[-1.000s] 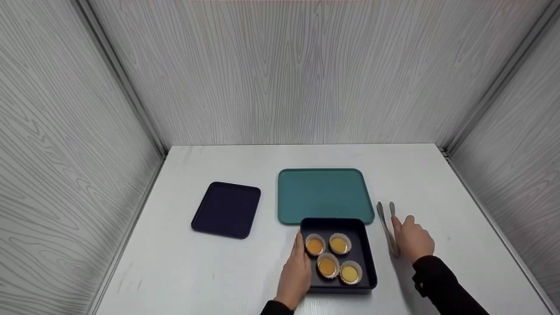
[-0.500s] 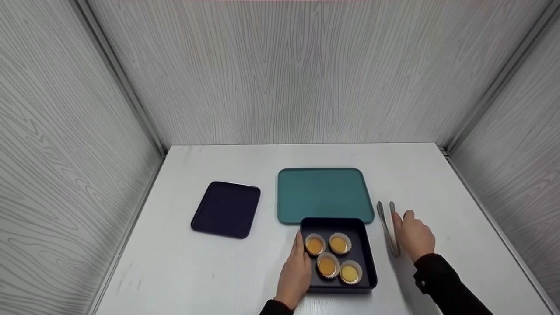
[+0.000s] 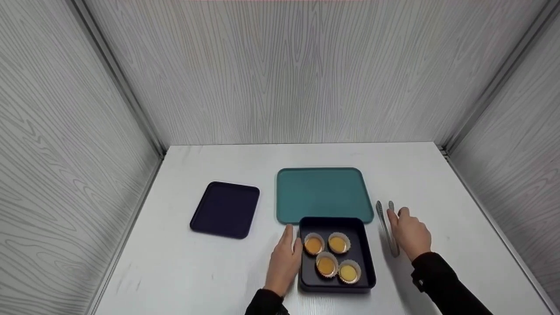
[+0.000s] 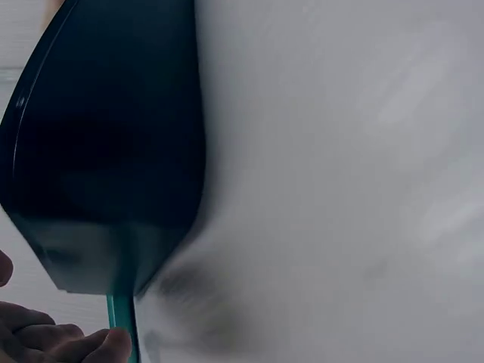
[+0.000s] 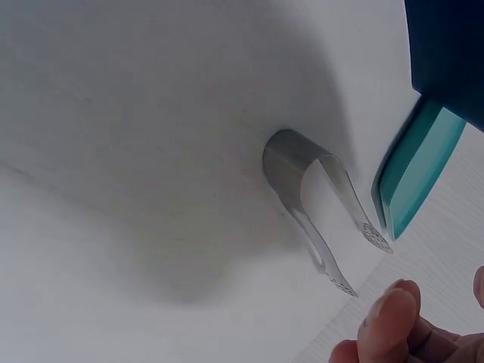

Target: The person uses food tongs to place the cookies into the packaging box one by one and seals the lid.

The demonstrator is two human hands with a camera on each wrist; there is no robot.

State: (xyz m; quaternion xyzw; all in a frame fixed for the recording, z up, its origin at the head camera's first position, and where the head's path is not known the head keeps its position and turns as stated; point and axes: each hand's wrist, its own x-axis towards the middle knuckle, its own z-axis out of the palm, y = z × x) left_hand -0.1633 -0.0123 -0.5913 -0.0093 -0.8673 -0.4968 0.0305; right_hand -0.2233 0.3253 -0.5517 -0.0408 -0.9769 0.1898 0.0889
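Observation:
A deep dark square pan (image 3: 359,245) stands near the front of the table, with several egg tarts (image 3: 338,243) in paper cups inside it. My left hand (image 3: 282,264) is just off the pan's left wall, fingers extended; the left wrist view shows its fingertips (image 4: 113,344) below the pan's far corner. On the table to the pan's right lie metal tongs (image 3: 395,250), their arms spread apart and pointing away from me. Above the tongs hovers my right hand (image 3: 411,234). In the right wrist view its loosely bent fingers (image 5: 389,321) are apart from the tongs' tips.
Behind the pan lies a flat teal tray (image 3: 323,192), its front edge right at the pan's back wall. A smaller dark tray (image 3: 225,210) rests to the left. Pale wood-grain panels (image 3: 280,70) enclose the white table (image 3: 210,271) at the back and sides.
My left hand has come away from the pan's left wall, moving slightly left, its thumb and fingers parting. The right hand has shifted slightly forward over the tongs. Pan and tongs stay in place.

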